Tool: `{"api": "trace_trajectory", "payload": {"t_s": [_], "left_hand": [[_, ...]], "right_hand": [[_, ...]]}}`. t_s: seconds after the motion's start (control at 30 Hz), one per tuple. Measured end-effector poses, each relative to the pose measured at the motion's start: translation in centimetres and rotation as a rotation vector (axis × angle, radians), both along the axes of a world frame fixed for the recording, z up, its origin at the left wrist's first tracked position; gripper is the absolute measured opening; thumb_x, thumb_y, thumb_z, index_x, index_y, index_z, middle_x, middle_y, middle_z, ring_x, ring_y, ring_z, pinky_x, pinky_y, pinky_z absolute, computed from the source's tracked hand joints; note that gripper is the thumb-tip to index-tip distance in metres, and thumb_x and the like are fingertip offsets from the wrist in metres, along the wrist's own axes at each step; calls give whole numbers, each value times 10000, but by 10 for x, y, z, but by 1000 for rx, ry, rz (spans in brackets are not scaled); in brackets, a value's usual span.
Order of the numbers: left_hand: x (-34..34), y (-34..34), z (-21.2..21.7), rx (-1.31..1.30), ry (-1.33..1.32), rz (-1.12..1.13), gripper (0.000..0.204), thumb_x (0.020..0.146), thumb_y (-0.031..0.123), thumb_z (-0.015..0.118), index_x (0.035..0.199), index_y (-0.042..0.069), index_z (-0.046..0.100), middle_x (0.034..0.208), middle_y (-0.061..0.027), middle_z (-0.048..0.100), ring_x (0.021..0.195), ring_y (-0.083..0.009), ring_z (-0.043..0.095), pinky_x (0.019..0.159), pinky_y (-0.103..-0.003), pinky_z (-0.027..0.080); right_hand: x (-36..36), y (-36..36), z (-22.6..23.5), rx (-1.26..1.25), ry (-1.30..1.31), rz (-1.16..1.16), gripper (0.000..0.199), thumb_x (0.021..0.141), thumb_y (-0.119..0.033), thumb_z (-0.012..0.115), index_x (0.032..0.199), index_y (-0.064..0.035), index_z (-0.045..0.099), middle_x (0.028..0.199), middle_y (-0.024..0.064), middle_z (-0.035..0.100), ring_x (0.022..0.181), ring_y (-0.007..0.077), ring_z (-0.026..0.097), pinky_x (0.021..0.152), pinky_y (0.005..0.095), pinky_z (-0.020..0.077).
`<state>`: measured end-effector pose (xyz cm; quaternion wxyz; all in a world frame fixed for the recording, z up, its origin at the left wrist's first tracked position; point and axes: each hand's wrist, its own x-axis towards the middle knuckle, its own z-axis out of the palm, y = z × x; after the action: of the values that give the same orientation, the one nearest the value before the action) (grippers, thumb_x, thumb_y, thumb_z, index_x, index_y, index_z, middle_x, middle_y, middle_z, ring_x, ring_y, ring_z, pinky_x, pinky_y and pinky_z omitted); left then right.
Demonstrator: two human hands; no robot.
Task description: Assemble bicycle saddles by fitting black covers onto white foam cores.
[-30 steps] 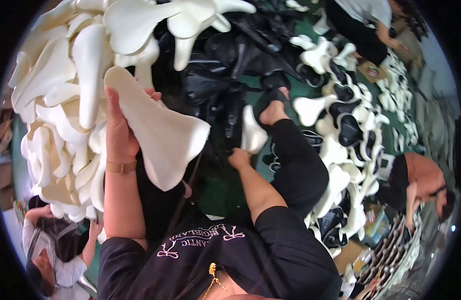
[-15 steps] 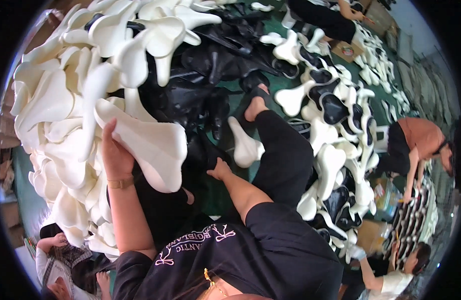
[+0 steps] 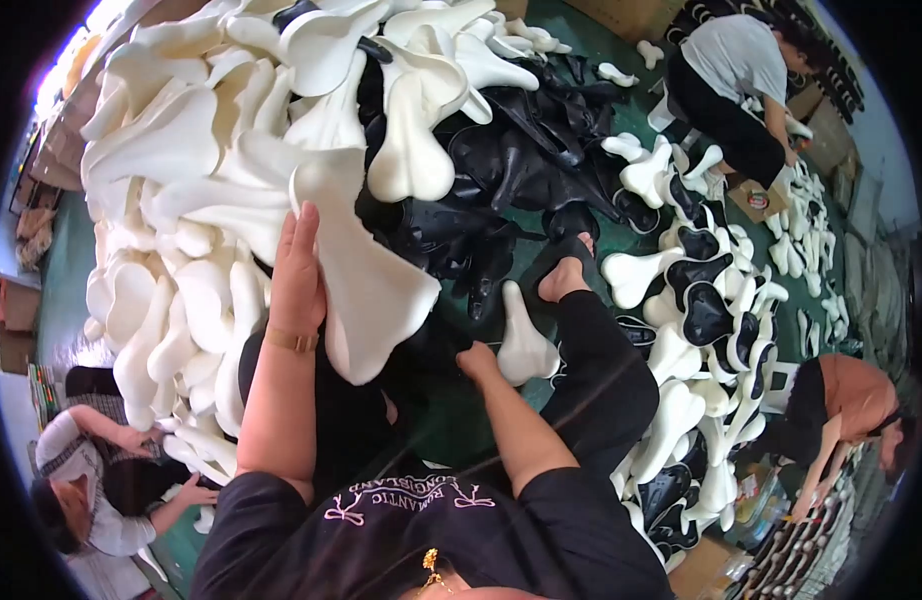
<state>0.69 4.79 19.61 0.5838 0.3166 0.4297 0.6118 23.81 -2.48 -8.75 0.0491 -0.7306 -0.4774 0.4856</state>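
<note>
My left hand [image 3: 299, 280] holds a white foam saddle pad [image 3: 376, 290] by its left edge, the fingers stretched along it. The pad is tilted, narrow end up and broad end toward my lap. My right hand [image 3: 473, 362] is closed on a black saddle piece [image 3: 443, 343] between my knees; its shape is mostly lost against the dark clothing, and some fingertips are hidden. Just right of that hand, a white saddle [image 3: 526, 340] lies on the green floor by my leg.
A big heap of white saddle pads [image 3: 171, 140] rises at left. Black saddle pieces [image 3: 521, 150] lie piled ahead. Joined white-and-black saddles [image 3: 681, 330] are stacked to my right. Co-workers bend over work at far right [image 3: 736, 80], right [image 3: 851, 400] and lower left [image 3: 101, 460].
The view has shifted, so the scene sits further right. My left hand's fingers have straightened along the pad, which is now more upright. My right hand stays low at the black piece.
</note>
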Motion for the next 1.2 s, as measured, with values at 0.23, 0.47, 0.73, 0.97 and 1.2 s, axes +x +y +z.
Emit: {"api": "trace_trajectory", "payload": {"t_s": [0.23,0.47,0.73,0.97,1.2], "left_hand": [[-20,-3,-2,59,-162,146,524,966,476,445,1179,6,535,1022,-122,624,925,-234,606,839,-369,502],[39,-21,-7,-41,-419,1,569,966,505,419,1267,25,471,1107,-104,610,987,-223,601,897,-360,478],[47,-26,-25,23,-534,-56,585,974,556,306,1179,56,532,1071,-62,619,987,-179,598,901,-327,476],[42,-29,-28,-69,-565,-67,577,975,558,296,1132,65,551,1013,-56,638,898,-178,624,831,-327,511],[54,-32,-26,-132,-589,-81,589,957,583,333,1081,63,580,973,-57,649,877,-179,629,821,-330,516]], "right_hand": [[59,-17,184,281,832,-508,566,616,-1,512,1172,96,543,985,126,623,962,242,598,858,305,453],[17,-45,285,1204,375,22,448,830,-118,487,1227,86,534,924,134,563,842,246,546,786,330,436],[-21,-43,279,1415,90,426,465,789,-100,582,1236,24,571,694,75,446,644,234,451,587,333,403],[-34,-38,275,1399,71,432,457,794,-110,578,1226,37,574,696,76,448,642,235,452,585,334,407],[-39,-32,273,1435,-7,473,464,782,-132,603,1210,44,579,701,80,450,639,251,459,573,348,410]]}}
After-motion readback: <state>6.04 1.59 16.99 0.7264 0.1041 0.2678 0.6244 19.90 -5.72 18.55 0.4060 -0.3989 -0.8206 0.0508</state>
